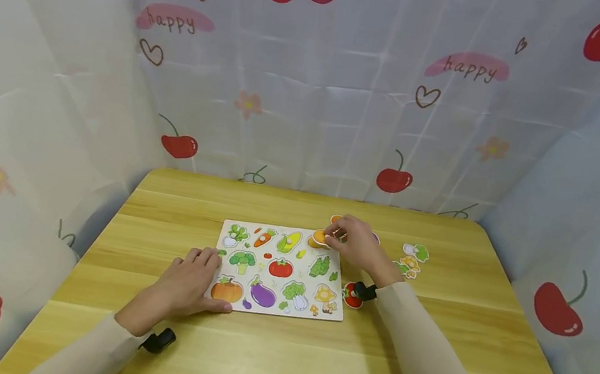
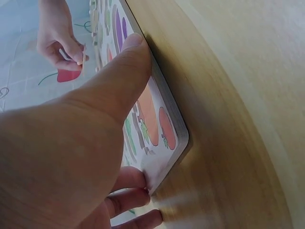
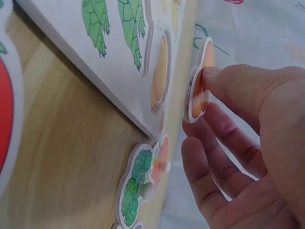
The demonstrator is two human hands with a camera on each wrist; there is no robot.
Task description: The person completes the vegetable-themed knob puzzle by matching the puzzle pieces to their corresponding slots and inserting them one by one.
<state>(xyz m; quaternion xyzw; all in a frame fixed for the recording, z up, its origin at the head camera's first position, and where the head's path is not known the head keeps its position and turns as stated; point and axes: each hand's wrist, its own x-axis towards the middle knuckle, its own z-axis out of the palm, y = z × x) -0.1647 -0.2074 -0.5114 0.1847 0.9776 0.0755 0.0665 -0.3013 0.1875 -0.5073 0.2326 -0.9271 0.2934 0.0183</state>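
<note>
A vegetable puzzle board (image 1: 254,259) lies flat on the table, with pictures such as a tomato (image 1: 281,268) and an eggplant (image 1: 263,294). My right hand (image 1: 357,242) pinches an orange, white-edged puzzle piece (image 3: 201,83) between thumb and fingers. It holds the piece raised and tilted over the board's far right corner, close to a pale orange shape (image 3: 161,71) printed there. At the near left corner, my left hand (image 1: 188,280) rests on the board. Its thumb (image 2: 131,62) lies straight over the front edge, and its fingers reach along the left edge.
Right of the board lie a tomato piece (image 1: 352,296), a bok choy piece (image 1: 416,251) and a mushroom piece (image 1: 409,267). A broccoli piece (image 3: 136,181) and other pieces lie by the far right corner, partly behind my right hand. A printed curtain (image 1: 308,130) surrounds the wooden table (image 1: 262,362).
</note>
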